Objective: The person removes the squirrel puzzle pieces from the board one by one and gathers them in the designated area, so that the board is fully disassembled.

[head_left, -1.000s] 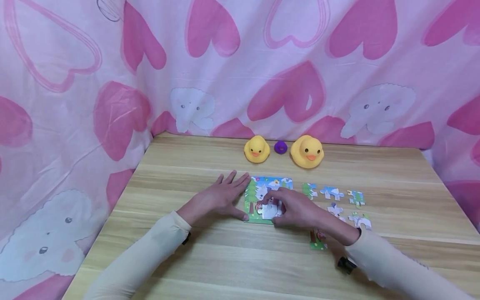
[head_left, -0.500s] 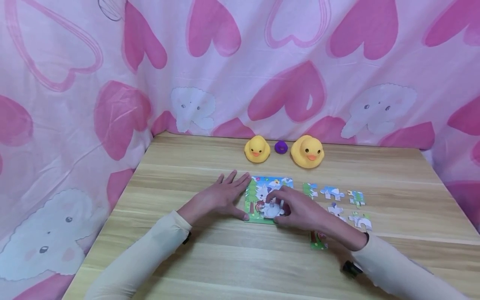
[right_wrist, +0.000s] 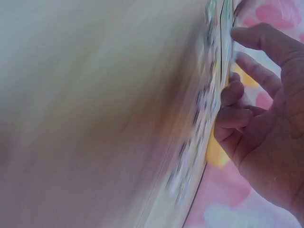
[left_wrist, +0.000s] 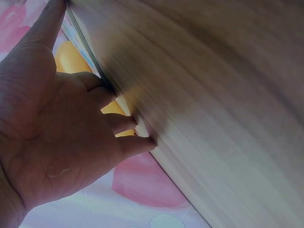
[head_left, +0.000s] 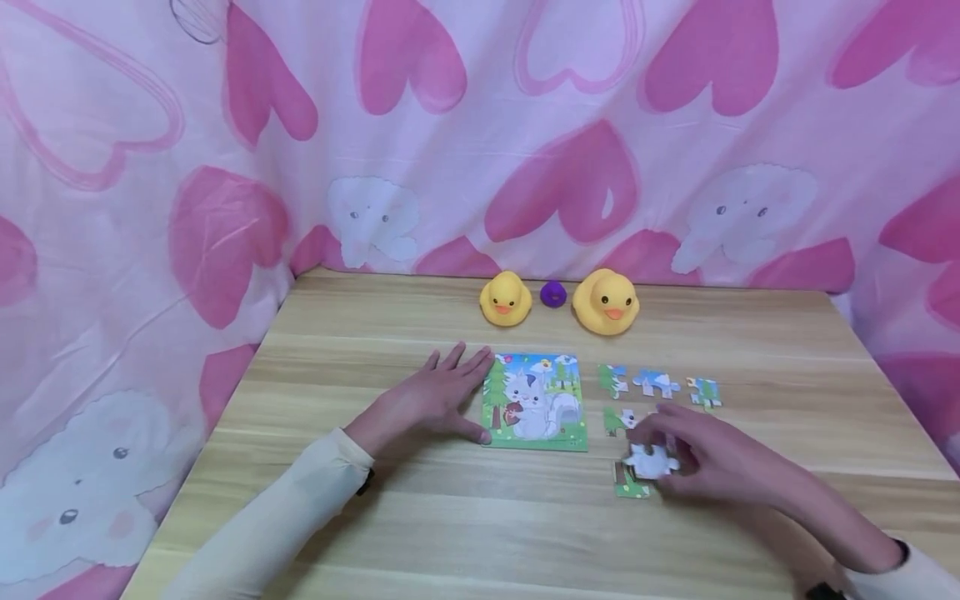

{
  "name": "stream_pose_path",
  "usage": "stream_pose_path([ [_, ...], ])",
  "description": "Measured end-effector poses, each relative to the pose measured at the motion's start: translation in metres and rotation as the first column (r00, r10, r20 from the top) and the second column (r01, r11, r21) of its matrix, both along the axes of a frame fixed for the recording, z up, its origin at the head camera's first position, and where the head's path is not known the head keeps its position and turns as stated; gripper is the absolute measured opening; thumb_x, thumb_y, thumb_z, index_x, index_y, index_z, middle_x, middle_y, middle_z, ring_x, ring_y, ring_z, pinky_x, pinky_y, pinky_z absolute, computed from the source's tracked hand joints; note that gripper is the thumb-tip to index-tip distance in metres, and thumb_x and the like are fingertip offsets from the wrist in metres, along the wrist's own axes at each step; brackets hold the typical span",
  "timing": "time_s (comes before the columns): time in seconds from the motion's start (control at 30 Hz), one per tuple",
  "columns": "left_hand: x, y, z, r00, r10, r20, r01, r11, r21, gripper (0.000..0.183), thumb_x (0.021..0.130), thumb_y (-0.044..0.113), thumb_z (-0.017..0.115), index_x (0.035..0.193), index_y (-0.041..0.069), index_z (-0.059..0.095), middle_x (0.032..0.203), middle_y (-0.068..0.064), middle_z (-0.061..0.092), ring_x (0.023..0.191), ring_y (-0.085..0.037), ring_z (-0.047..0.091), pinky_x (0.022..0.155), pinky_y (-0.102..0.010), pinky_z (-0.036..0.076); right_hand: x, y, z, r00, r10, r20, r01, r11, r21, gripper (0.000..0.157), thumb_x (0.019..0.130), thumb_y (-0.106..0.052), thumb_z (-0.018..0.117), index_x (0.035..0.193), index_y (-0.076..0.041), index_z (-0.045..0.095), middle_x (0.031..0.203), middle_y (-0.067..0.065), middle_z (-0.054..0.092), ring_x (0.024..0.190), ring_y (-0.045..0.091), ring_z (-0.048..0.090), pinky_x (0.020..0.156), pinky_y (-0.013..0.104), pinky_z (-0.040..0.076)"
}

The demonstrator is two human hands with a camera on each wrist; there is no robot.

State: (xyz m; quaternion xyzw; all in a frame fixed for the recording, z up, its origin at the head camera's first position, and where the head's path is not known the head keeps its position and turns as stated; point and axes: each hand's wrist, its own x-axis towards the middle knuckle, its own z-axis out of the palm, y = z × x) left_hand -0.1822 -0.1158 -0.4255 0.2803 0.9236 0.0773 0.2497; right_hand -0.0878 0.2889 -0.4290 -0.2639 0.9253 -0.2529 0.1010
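The square puzzle board [head_left: 534,404], printed with a white squirrel holding an acorn, lies flat mid-table. My left hand [head_left: 438,400] rests at its left side, fingers spread and nearly straight, thumb near the lower left corner. To the right of the board, my right hand [head_left: 723,458] pinches a mostly white puzzle piece [head_left: 651,462] between thumb and fingers. Beneath and beside it lie a green-brown puzzle piece [head_left: 630,485] and a piece with trees [head_left: 615,422]. The right hand hides part of the lower pieces. In the right wrist view the pieces are blurred.
A row of blue-and-green puzzle pieces [head_left: 656,383] lies behind the right hand. At the back stand a small yellow duck [head_left: 506,300], a purple ring [head_left: 553,294] and a larger yellow duck [head_left: 606,303]. A pink heart-patterned curtain [head_left: 450,208] borders the wooden table.
The right hand has carried the white puzzle piece from over the board to the right, above the loose pieces. The squirrel picture is now uncovered. My left hand keeps its place; the head view shifted slightly.
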Motion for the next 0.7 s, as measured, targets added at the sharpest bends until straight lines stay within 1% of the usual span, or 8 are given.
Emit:
stream_pose_path([
  [0.1, 0.0, 0.0, 0.0, 1.0, -0.002, -0.001, 0.002, 1.0, -0.001, 0.125, 0.083, 0.074, 0.075, 0.172, 0.023, 0.004, 0.181, 0.004, -0.002, 0.168, -0.035, -0.007, 0.134, -0.063, 0.0, 0.006, 0.016, -0.001, 1.0, 0.015, 0.004, -0.015, 1.0, 0.0, 0.05, 0.077, -0.023, 0.094, 0.118, -0.037, 0.068, 0.089, -0.014, 0.054, 0.07, -0.002, 0.049, 0.058, 0.017, 0.044],
  [0.17, 0.0, 0.0, -0.001, 1.0, -0.004, -0.005, 0.004, 1.0, -0.003, 0.125, 0.083, 0.075, 0.075, 0.172, 0.023, 0.005, 0.181, 0.005, -0.002, 0.168, -0.035, -0.007, 0.135, -0.063, 0.0, 0.009, 0.023, -0.002, 0.999, 0.003, 0.037, -0.003, 1.0, 0.004, 0.049, 0.077, -0.024, 0.094, 0.117, -0.037, 0.067, 0.088, -0.014, 0.054, 0.07, -0.002, 0.049, 0.058, 0.017, 0.044],
  [0.27, 0.0, 0.0, -0.002, 1.0, -0.007, 0.0, 0.007, 1.0, -0.006, 0.124, 0.083, 0.074, 0.074, 0.172, 0.023, 0.004, 0.181, 0.005, -0.003, 0.168, -0.035, -0.007, 0.134, -0.063, 0.0, 0.013, 0.029, -0.006, 0.998, 0.0, 0.063, -0.001, 1.0, 0.007, 0.049, 0.077, -0.025, 0.095, 0.116, -0.038, 0.067, 0.089, -0.015, 0.055, 0.07, -0.003, 0.049, 0.059, 0.017, 0.044],
  [0.4, 0.001, 0.0, -0.001, 1.0, -0.004, 0.008, 0.004, 1.0, -0.014, 0.124, 0.083, 0.074, 0.075, 0.172, 0.023, 0.005, 0.181, 0.004, -0.002, 0.168, -0.035, -0.007, 0.134, -0.063, 0.0, 0.016, 0.032, -0.01, 0.999, 0.027, 0.044, -0.027, 1.0, -0.003, 0.051, 0.076, -0.021, 0.095, 0.116, -0.036, 0.067, 0.089, -0.016, 0.055, 0.071, -0.004, 0.048, 0.059, 0.016, 0.043],
  [0.5, 0.002, 0.0, 0.0, 1.0, 0.001, 0.006, -0.001, 1.0, -0.011, 0.124, 0.083, 0.074, 0.075, 0.172, 0.022, 0.005, 0.181, 0.004, -0.002, 0.168, -0.035, -0.006, 0.134, -0.063, 0.0, 0.015, 0.032, -0.01, 0.997, 0.037, 0.071, -0.037, 0.999, -0.011, 0.051, 0.077, -0.021, 0.095, 0.118, -0.035, 0.067, 0.091, -0.015, 0.055, 0.073, -0.003, 0.049, 0.059, 0.016, 0.043],
  [0.63, 0.001, 0.0, 0.001, 1.0, -0.001, 0.002, 0.001, 1.0, 0.001, 0.124, 0.084, 0.073, 0.075, 0.172, 0.022, 0.005, 0.181, 0.003, -0.001, 0.168, -0.035, -0.006, 0.134, -0.063, 0.0, 0.009, 0.032, -0.003, 0.99, 0.029, 0.135, -0.028, 1.0, -0.01, 0.051, 0.077, -0.027, 0.095, 0.12, -0.033, 0.067, 0.094, -0.011, 0.054, 0.074, 0.0, 0.049, 0.061, 0.018, 0.044],
  [0.7, 0.001, 0.0, 0.001, 1.0, -0.001, 0.0, 0.001, 1.0, 0.003, 0.124, 0.084, 0.073, 0.075, 0.172, 0.022, 0.006, 0.181, 0.004, -0.001, 0.168, -0.035, -0.006, 0.135, -0.063, 0.001, 0.006, 0.029, 0.001, 0.991, 0.016, 0.132, -0.015, 1.0, -0.008, 0.052, 0.077, -0.03, 0.095, 0.12, -0.034, 0.067, 0.095, -0.01, 0.055, 0.074, 0.002, 0.05, 0.062, 0.018, 0.045],
])
